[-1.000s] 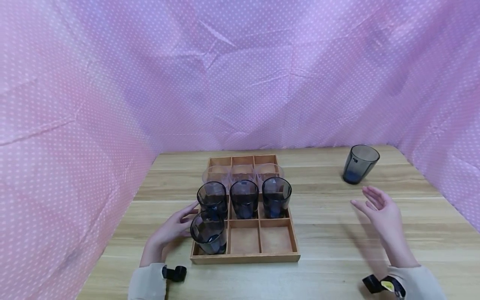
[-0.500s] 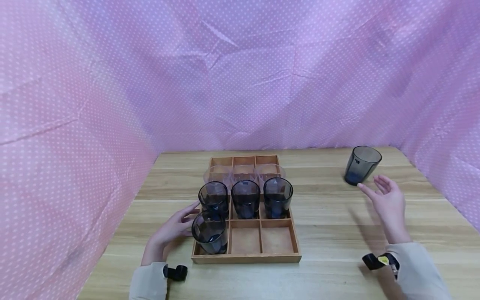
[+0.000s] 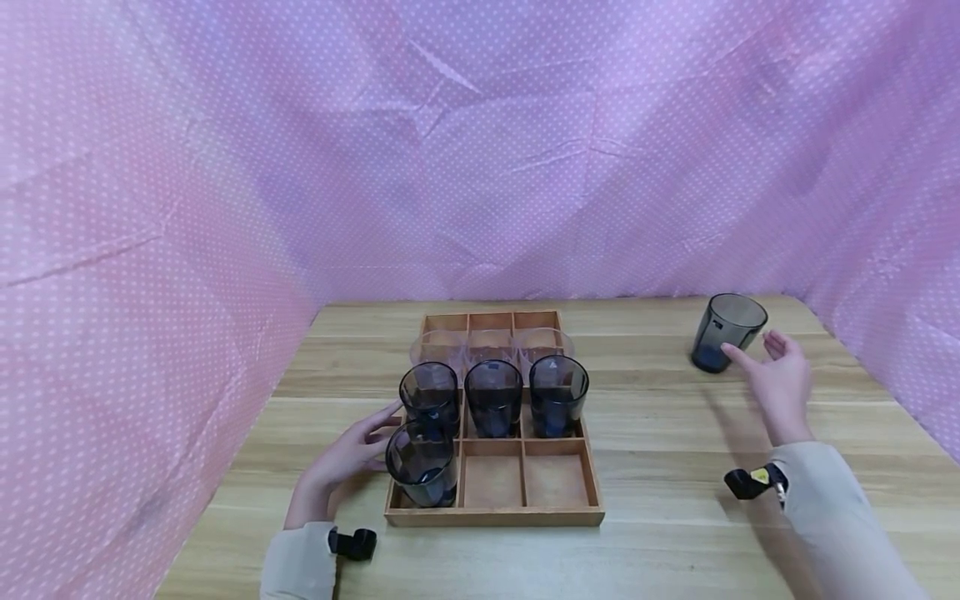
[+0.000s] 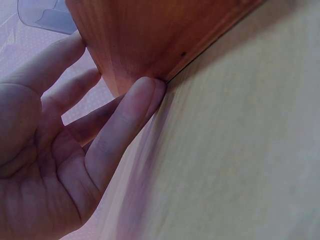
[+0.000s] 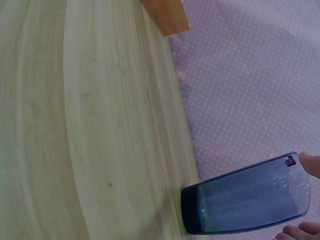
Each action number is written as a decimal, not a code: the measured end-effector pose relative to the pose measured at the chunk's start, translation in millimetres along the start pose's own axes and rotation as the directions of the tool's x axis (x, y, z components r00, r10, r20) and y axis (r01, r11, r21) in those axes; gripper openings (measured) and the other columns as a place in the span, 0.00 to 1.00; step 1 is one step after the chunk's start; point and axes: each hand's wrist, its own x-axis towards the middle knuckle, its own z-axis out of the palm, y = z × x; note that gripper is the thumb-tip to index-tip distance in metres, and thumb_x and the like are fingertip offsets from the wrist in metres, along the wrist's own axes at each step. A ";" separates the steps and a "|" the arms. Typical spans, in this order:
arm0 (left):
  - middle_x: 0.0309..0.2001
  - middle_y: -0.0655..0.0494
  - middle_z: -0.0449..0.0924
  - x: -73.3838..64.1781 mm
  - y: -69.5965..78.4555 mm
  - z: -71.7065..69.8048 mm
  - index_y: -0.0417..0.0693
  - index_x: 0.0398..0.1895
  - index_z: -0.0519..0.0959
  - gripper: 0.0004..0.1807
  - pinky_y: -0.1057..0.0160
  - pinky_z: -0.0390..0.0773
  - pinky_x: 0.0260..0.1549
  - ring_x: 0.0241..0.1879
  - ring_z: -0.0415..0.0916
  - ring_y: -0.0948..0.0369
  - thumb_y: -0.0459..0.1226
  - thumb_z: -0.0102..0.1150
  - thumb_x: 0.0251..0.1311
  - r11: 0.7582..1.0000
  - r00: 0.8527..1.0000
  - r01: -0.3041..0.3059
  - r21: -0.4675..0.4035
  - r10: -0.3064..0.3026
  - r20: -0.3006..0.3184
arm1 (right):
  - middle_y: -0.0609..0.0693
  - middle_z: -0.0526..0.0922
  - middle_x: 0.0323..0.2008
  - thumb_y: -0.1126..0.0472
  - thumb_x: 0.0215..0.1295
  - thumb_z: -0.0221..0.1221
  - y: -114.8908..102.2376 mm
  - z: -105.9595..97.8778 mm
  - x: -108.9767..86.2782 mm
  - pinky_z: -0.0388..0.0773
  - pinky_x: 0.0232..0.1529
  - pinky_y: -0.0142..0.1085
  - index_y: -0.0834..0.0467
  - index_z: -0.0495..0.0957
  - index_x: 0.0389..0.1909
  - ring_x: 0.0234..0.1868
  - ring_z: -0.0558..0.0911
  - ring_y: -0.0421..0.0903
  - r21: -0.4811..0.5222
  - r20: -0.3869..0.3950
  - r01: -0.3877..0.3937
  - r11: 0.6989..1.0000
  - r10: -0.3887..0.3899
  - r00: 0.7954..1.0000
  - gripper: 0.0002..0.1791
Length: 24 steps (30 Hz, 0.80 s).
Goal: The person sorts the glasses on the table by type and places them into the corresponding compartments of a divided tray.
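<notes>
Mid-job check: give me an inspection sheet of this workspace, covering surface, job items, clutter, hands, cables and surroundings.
Surface: light wooden table, bare around the tray.
Job items: lone dark smoked-glass tumbler upright at the far right; wooden nine-compartment tray holds three clear cups in the far row, three dark tumblers in the middle row and one dark tumbler at near left; the near middle and near right compartments are empty.
Clutter: nothing seen.
Hands: right hand open, its fingers about the lone tumbler, contact unclear; left hand open, its fingers against the tray's left wall.
Cables: nothing seen.
Surroundings: pink dotted cloth backdrop on three sides.
</notes>
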 end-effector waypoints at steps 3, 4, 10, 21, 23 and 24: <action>0.70 0.28 0.54 0.4 -0.2 0.5 0.50 0.77 0.48 0.37 0.52 0.84 0.48 0.65 0.64 0.38 0.44 0.52 0.70 1.000 1.000 0.001 0.004 -0.001 -0.003 | 0.60 0.53 0.75 0.46 0.62 0.62 1.0 1.4 6.0 0.53 0.76 0.46 0.62 0.48 0.75 0.75 0.55 0.56 -0.007 -0.001 0.003 1.000 -0.003 1.000 0.50; 0.69 0.28 0.53 0.5 0.0 0.5 0.49 0.77 0.48 0.37 0.52 0.84 0.48 0.65 0.64 0.37 0.44 0.51 0.70 1.000 1.000 -0.005 0.011 0.005 0.000 | 0.59 0.52 0.75 0.46 0.62 0.62 0.9 2.2 7.9 0.53 0.77 0.46 0.62 0.47 0.75 0.75 0.54 0.56 0.000 0.002 0.000 1.000 0.000 1.000 0.50; 0.70 0.28 0.53 -0.1 -0.2 0.0 0.49 0.77 0.48 0.37 0.51 0.84 0.48 0.65 0.64 0.37 0.44 0.51 0.71 1.000 1.000 -0.007 0.019 0.007 0.002 | 0.60 0.52 0.75 0.44 0.61 0.63 0.5 6.9 19.9 0.52 0.77 0.46 0.62 0.47 0.75 0.75 0.54 0.56 0.012 0.015 -0.006 1.000 0.005 1.000 0.51; 0.69 0.25 0.53 -1.1 3.2 -0.9 0.46 0.77 0.46 0.38 0.52 0.84 0.48 0.64 0.65 0.36 0.43 0.51 0.71 0.999 1.000 -0.016 0.033 0.015 0.007 | 0.64 0.59 0.72 0.40 0.58 0.62 -0.5 15.0 35.6 0.59 0.73 0.50 0.64 0.49 0.74 0.72 0.60 0.60 -0.046 -0.014 -0.005 0.999 0.004 1.000 0.52; 0.69 0.25 0.53 -1.3 3.6 -1.1 0.46 0.77 0.46 0.38 0.52 0.84 0.49 0.64 0.64 0.36 0.42 0.50 0.71 0.999 1.000 -0.012 0.034 0.012 0.006 | 0.64 0.61 0.70 0.39 0.58 0.62 -0.2 16.7 37.9 0.61 0.71 0.52 0.65 0.51 0.73 0.69 0.62 0.60 -0.066 -0.026 -0.004 0.998 0.002 1.000 0.52; 0.69 0.25 0.53 -1.4 3.8 -1.2 0.46 0.77 0.46 0.38 0.52 0.84 0.49 0.64 0.64 0.36 0.42 0.50 0.71 0.999 1.000 -0.011 0.034 0.010 0.005 | 0.64 0.63 0.69 0.39 0.58 0.62 0.0 17.7 39.1 0.62 0.70 0.52 0.66 0.53 0.72 0.68 0.63 0.60 -0.073 -0.033 -0.004 0.997 0.002 0.999 0.51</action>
